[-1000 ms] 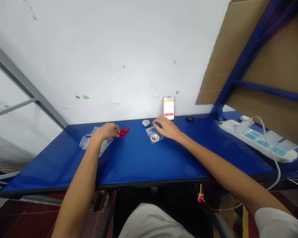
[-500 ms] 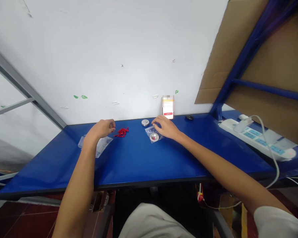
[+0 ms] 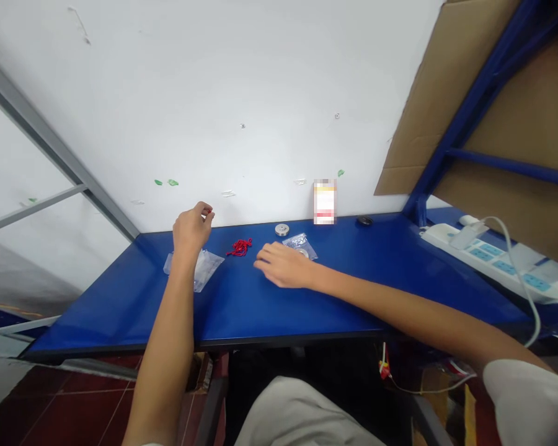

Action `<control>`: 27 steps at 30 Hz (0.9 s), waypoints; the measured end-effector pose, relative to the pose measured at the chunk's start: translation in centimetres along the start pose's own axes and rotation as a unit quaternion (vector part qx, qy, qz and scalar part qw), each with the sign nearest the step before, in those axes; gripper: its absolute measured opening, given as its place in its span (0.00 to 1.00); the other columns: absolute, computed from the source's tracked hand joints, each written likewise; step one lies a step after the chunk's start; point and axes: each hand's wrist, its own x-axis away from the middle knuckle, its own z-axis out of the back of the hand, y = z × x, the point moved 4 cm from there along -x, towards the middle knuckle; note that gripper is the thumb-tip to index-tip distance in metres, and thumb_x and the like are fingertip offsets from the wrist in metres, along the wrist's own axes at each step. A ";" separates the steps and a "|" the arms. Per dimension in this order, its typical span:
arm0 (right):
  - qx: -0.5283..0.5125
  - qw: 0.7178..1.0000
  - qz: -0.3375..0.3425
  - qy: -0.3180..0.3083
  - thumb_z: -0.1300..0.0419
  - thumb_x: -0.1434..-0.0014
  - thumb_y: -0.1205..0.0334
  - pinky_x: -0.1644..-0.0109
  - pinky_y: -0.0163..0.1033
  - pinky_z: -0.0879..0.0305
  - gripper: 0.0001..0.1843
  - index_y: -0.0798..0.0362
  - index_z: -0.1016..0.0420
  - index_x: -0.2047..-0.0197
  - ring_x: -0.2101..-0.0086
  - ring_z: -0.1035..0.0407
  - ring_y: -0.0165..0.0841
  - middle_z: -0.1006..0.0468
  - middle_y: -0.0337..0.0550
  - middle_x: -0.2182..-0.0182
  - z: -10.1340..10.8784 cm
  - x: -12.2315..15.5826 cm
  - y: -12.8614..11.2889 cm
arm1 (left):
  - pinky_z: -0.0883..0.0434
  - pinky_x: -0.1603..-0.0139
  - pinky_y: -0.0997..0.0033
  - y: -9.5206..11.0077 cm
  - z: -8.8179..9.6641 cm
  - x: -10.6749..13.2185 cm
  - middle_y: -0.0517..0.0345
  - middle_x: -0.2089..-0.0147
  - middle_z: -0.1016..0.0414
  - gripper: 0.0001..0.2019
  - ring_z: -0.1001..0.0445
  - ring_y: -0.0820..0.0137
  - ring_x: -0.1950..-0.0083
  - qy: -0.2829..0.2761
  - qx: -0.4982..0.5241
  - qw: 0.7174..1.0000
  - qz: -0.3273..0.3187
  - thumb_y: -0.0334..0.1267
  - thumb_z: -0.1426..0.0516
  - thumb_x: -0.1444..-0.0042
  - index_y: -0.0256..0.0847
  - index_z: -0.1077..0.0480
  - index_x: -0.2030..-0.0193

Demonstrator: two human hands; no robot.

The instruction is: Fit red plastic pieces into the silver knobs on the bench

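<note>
My left hand (image 3: 193,229) is raised above the back left of the blue table, its fingertips pinched on a small red piece (image 3: 209,212) that looks like red cord. Under that wrist lie clear plastic bags (image 3: 208,267). A tangled pile of red cords (image 3: 240,247) rests between my hands. Over the middle of the table, my right hand (image 3: 281,265) points left, fingers loosely bent and apart, with no object visible in them. It partly covers a small clear bag (image 3: 307,244) with a round metal piece inside. Behind stands a round silver disc (image 3: 281,230).
A lit phone (image 3: 325,203) leans on the white wall at the back. To its right lies a black oval object (image 3: 365,220). A white power strip (image 3: 497,263) with a plugged-in cable takes up the right side, beside a blue metal frame (image 3: 469,105).
My right hand has left the small bag and moved left and nearer to me, towards the red cords. The left hand has risen, still pinching the red piece. The view has shifted slightly.
</note>
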 end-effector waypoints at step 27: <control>-0.049 0.998 0.007 -0.025 0.41 0.29 0.73 0.49 0.45 0.38 0.07 0.52 0.27 0.54 0.53 0.34 0.42 0.21 0.48 0.56 -4.8 -9.9 0.0 | 0.26 0.49 0.58 -1.4 -1.3 0.0 0.52 0.50 0.13 0.12 0.17 0.55 0.48 -0.010 0.035 0.999 0.014 0.42 0.42 0.31 0.49 0.18 0.47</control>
